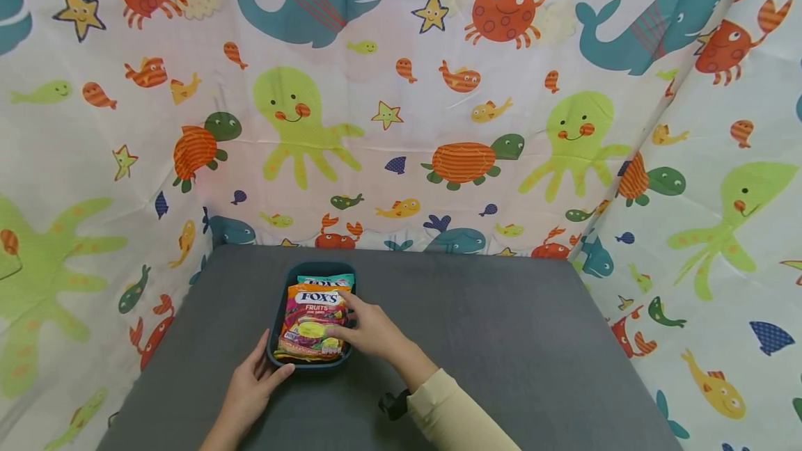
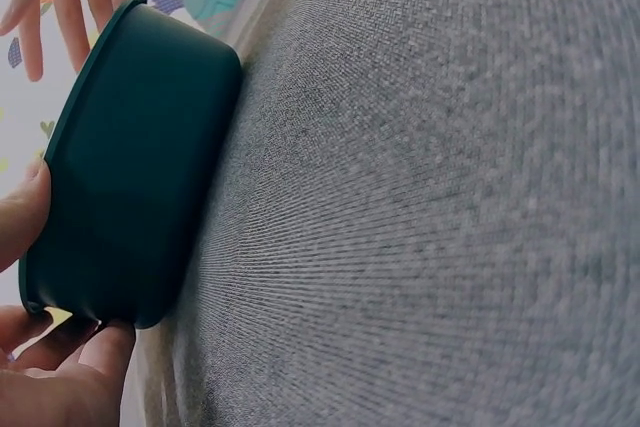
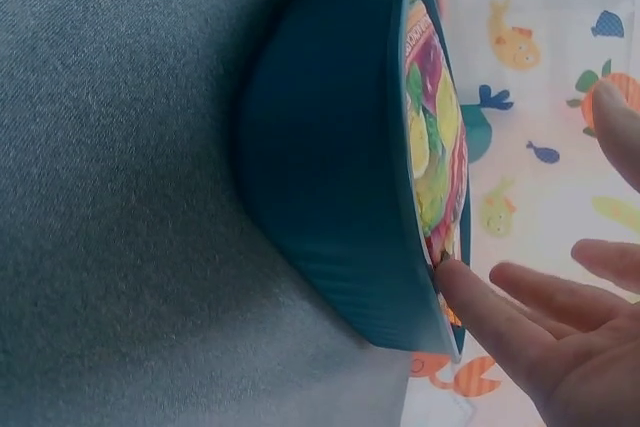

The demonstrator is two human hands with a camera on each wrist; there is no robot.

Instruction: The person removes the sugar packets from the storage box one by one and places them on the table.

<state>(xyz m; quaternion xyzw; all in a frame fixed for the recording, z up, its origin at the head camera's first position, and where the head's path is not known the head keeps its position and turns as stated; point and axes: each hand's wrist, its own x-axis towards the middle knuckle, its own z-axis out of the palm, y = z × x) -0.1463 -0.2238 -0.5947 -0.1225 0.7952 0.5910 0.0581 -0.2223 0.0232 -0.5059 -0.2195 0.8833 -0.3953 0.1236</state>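
**Head View First: Tub Braced, Bag Pressed**

Head view: I see the left hand (image 1: 250,385) brace the dark tub (image 1: 276,329) mid-table, thumb on its rim, steadying it. Straight right hand (image 1: 370,329) fingers press the candy bag (image 1: 311,322) flat inside.

Left wrist view: fingertips (image 2: 85,347) touch the tub wall.

Right wrist view: spread fingers (image 3: 490,307) meet the rim, gripping nothing.

Left hand (image 1: 249,385): reaches forward from the lower edge of the head view, fingers together and fairly straight, thumb spread to the right.
Left forearm: bare, angled up and right.
Right hand (image 1: 366,329): palm down, fingers extended and slightly spread, pointing left.
Right forearm: enters from lower right, in a cream sleeve (image 1: 454,416).
Right wrist: dark strap-mounted device below it.
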